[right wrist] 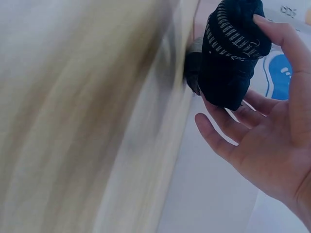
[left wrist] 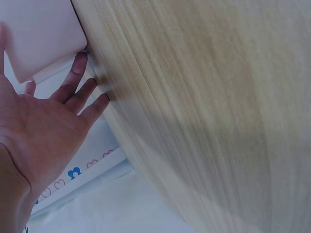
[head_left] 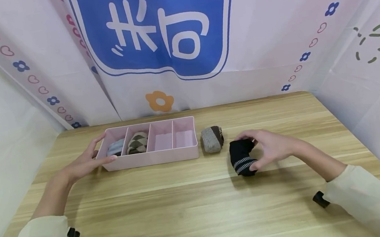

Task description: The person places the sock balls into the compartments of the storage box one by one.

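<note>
In the head view, a pink divided box (head_left: 166, 156) lies lengthwise on the table. My left hand (head_left: 82, 162) spans its left end, fingers spread and mostly straight, thumb at the front rim. A light blue folded sock (head_left: 115, 146) fills the leftmost compartment, and a green-and-cream diamond-patterned sock (head_left: 138, 142) the one beside it. The two compartments on the right hold nothing. To the right, my right hand (head_left: 272, 147) pinches a folded black sock (head_left: 240, 155) with grey stripes between thumb and fingers. The right wrist view shows that black sock (right wrist: 228, 73) tilted in the fingers.
Between the box and the black sock sits a folded grey-and-brown sock (head_left: 212, 139). The wooden table (head_left: 172, 213) ends at the back against a printed cloth (head_left: 258, 76). More white cloth hangs along both sides.
</note>
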{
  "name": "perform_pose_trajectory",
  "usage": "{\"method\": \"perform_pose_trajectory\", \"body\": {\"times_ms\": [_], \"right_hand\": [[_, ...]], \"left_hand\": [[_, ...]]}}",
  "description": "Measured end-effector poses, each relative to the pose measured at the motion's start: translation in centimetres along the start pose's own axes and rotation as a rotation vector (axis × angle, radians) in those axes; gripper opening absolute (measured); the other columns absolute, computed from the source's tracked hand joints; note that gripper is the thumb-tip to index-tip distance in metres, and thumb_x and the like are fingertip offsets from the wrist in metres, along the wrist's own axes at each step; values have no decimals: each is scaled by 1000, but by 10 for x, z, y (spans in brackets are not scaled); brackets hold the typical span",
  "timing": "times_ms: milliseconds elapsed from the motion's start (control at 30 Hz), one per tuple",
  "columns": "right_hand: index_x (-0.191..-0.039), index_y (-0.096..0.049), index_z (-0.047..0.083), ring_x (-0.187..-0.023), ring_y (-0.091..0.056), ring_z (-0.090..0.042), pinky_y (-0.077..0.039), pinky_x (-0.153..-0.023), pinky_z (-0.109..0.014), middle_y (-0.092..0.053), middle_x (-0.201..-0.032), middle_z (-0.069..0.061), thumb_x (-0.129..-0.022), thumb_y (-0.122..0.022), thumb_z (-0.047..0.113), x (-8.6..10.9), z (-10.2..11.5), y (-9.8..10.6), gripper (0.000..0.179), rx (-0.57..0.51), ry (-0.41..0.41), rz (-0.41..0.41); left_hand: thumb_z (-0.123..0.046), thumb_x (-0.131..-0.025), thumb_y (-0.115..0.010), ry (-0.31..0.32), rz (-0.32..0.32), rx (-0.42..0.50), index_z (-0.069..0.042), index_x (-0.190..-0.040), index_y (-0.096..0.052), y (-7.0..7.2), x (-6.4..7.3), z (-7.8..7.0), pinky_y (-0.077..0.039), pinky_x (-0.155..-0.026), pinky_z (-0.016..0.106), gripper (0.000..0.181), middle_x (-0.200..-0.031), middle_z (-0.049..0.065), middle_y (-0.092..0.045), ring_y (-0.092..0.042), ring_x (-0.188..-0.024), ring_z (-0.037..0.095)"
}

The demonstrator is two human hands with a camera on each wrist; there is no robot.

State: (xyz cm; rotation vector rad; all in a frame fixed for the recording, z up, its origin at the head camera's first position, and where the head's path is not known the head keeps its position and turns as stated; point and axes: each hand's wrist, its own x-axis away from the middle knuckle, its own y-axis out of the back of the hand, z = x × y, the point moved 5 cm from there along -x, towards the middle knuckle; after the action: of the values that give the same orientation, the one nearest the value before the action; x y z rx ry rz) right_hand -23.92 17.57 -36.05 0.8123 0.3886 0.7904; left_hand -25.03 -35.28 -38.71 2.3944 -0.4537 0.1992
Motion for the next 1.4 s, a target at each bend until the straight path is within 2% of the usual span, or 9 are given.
{"method": "perform_pose_trajectory", "body": {"times_ms": [200, 567, 800, 1167, 1400], "right_hand": [[-139, -54, -5, -114, -61, -28, -52, -95, -51, -66, -127, -12, -73, -89, 31, -13, -1, 7, 83, -60, 36, -42], [-144, -51, -4, -119, -60, -29, -52, -99, -49, -64, -131, -15, -76, -89, 26, -36, -5, 8, 83, -130, 9, -87], [-146, -50, -3, -120, -59, -31, -53, -98, -48, -61, -134, -16, -78, -88, 22, -54, 4, 9, 82, -193, 25, -114], [-145, -50, -3, -118, -60, -32, -53, -98, -49, -62, -131, -17, -74, -89, 17, -82, 19, 12, 84, -235, 56, -186], [-144, -52, -1, -112, -62, -30, -55, -94, -50, -63, -127, -15, -76, -90, 16, -99, 26, 12, 80, -236, 62, -202]], "left_hand": [[-36, -103, -62, 7, 1, 2, -29, -165, 17, 1, 0, 2, -27, -108, 77, 101, -152, 46, -29, -34, -141, 58], [-36, -103, -62, 8, 2, -5, -30, -165, 18, 0, 0, -1, -26, -107, 78, 101, -154, 46, -26, -31, -142, 58], [-36, -103, -62, 10, 2, 0, -30, -165, 18, 1, 0, -2, -25, -108, 78, 102, -155, 46, -25, -30, -143, 59], [-35, -103, -62, 5, 4, 11, -29, -165, 18, 1, 1, -1, -26, -108, 77, 101, -153, 46, -29, -33, -142, 58], [-36, -103, -63, 7, 5, 17, -29, -165, 18, 0, 1, 0, -23, -108, 79, 102, -156, 47, -23, -29, -143, 60]]}}
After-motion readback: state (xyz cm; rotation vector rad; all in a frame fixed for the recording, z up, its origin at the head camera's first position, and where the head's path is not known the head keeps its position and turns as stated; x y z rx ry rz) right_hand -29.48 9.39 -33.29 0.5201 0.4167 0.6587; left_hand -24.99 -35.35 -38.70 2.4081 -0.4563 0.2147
